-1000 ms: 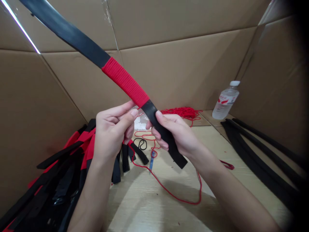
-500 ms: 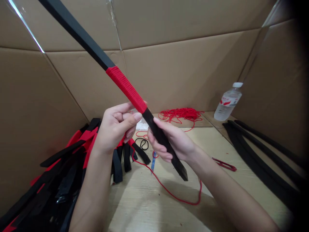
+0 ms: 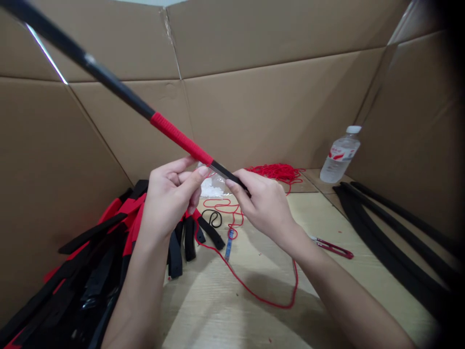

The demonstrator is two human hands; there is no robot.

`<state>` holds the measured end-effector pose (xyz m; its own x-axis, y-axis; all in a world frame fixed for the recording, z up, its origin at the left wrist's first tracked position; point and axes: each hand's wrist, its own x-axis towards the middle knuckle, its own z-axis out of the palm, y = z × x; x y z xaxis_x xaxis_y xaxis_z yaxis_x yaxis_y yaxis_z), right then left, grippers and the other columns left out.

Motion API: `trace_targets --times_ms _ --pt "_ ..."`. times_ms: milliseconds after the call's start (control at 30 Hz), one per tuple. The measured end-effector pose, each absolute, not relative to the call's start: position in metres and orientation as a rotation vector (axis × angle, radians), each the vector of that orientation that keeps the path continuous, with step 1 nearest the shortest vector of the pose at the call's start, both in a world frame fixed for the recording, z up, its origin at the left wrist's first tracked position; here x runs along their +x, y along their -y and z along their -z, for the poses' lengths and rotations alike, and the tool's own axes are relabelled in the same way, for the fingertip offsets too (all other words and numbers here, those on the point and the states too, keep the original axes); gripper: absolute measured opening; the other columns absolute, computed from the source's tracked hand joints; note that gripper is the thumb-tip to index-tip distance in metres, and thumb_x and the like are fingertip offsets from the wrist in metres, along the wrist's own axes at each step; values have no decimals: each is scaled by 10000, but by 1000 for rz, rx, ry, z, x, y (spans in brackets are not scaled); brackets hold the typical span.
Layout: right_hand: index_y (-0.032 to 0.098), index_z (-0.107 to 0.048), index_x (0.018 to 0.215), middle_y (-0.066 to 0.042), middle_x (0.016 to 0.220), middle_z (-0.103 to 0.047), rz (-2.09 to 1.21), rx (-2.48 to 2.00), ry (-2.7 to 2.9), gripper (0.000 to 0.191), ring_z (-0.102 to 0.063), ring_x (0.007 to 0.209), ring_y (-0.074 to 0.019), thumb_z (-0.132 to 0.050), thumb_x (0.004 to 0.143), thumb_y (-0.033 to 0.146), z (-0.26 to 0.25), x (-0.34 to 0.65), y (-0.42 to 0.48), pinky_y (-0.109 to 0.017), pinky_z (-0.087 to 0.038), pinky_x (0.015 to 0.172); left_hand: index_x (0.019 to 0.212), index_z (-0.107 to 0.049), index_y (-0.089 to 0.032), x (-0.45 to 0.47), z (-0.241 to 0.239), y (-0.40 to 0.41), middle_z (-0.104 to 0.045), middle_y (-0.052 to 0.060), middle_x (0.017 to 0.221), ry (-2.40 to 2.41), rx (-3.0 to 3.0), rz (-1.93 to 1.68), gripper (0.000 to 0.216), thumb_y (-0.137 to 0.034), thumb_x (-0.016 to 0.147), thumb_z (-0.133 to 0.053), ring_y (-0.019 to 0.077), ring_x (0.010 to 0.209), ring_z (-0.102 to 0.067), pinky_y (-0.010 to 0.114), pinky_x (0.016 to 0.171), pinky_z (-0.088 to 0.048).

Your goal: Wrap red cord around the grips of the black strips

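Gripping black strip (image 3: 127,95), upper left to centre, in right hand (image 3: 265,201) and red cord (image 3: 278,306) in left hand (image 3: 172,191), partly hiding tangled cord (image 3: 281,172), between piled strips (image 3: 90,271) lower left and bottle (image 3: 340,156) right, over pale tabletop (image 3: 210,315) within cardboard (image 3: 261,102).

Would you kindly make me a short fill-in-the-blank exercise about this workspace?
1. The cord wrapped around the black strip is ____ in color.
2. The ____ hand grips the strip's bare part just below the wrapping.
3. The bottle has a ____ cap.

Missing words: red; right; white.
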<state>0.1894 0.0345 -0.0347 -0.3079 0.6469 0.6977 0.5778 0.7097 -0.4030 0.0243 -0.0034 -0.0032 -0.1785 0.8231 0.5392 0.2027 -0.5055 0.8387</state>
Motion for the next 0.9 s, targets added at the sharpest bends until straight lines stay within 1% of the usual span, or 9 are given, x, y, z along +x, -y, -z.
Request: trace_targets --times_ms 67,167,333,467,633,700,800,833,900 --pt "180 -500 716 14 605 -497 -186 -940 2016 349 -402 535 -113 -427 991 382 33 190 -33 -276 -211 534 980 -729 -137 25 4 4 -450 -83 383 -1178 1607 -1738 208 -234 797 -710 50 326 -345 166 333 -280" --pt "186 -442 675 32 579 -434 -399 -880 2015 362 -368 522 -100 -437 984 374 31 192 -33 -263 -222 526 956 -738 -144 25 4 5 -452 -80 396 -1179 1597 -1746 190 -232 788 -719 50 331 -353 169 335 -290" --pt "187 -426 653 52 565 -356 -858 -674 1964 383 -320 493 -80 -465 974 393 25 198 -33 -236 -228 474 935 -749 -156 23 5 7 -461 -71 400 -1168 1612 -1781 173 -210 772 -727 58 333 -357 178 323 -284" --pt "181 -467 646 56 536 -399 -1191 -561 1906 397 -331 447 -67 -493 956 426 22 202 -33 -214 -245 423 929 -764 -174 23 6 7 -451 -70 401 -1113 1624 -1806 165 -197 771 -721 56 328 -339 181 306 -270" --pt "163 -548 694 53 519 -460 -1469 -443 1847 379 -390 413 -57 -512 949 442 24 204 -37 -182 -307 400 997 -766 -190 22 5 9 -443 -70 406 -1042 1631 -1782 218 -188 786 -714 54 339 -332 166 295 -277" --pt "156 -569 723 49 522 -482 -1624 -396 1809 379 -396 388 -51 -509 948 456 26 204 -39 -169 -302 366 954 -770 -186 22 4 10 -443 -66 404 -1001 1637 -1724 166 -194 801 -707 50 339 -329 161 293 -276" --pt "150 -577 759 55 508 -483 -1911 -292 1711 379 -358 336 -41 -495 950 467 29 204 -40 -155 -273 315 830 -762 -161 20 2 10 -438 -56 393 -962 1646 -1609 95 -224 828 -691 41 321 -332 160 293 -260" --pt "150 -571 762 59 497 -472 -1996 -244 1670 374 -341 324 -38 -488 953 461 29 203 -40 -153 -271 309 828 -760 -156 19 1 9 -431 -57 389 -947 1640 -1579 109 -236 834 -687 38 312 -327 159 291 -250" --pt "152 -556 757 67 478 -451 -2122 -175 1600 362 -314 315 -36 -474 959 440 29 202 -38 -148 -270 306 912 -763 -156 18 1 8 -407 -69 381 -886 1612 -1526 147 -257 835 -688 30 294 -299 156 285 -228"
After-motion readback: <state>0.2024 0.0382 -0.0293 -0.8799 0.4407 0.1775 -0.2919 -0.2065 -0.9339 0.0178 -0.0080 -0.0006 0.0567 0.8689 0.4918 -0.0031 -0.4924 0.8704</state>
